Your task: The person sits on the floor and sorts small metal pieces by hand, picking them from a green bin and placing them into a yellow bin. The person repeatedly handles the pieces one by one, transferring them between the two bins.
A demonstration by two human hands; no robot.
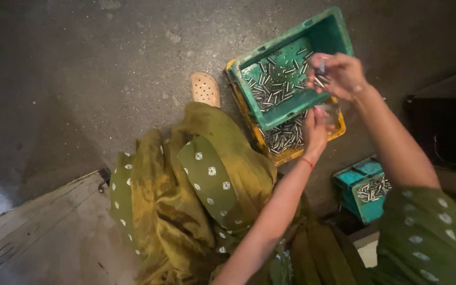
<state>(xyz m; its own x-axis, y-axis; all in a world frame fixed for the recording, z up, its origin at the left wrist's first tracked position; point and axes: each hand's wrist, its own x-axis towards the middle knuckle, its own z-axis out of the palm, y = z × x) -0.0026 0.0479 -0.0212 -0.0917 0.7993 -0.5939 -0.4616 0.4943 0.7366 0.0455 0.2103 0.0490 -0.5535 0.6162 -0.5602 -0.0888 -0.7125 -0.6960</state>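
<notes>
The right hand pinches a few metal pins over the green crate, fingers clenched on them. The left hand grips a clear piece. I judge sorting is underway; next needs steady placement.

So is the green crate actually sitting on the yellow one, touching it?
Touching. In the head view the green crate rests slantwise on the yellow crate, its lower edge lying on the yellow rim with no gap showing between them.

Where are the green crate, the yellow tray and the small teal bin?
green crate (327,32): head view, on its far wall.
yellow tray (286,156): head view, on its near rim.
small teal bin (355,173): head view, on its top edge.
</notes>
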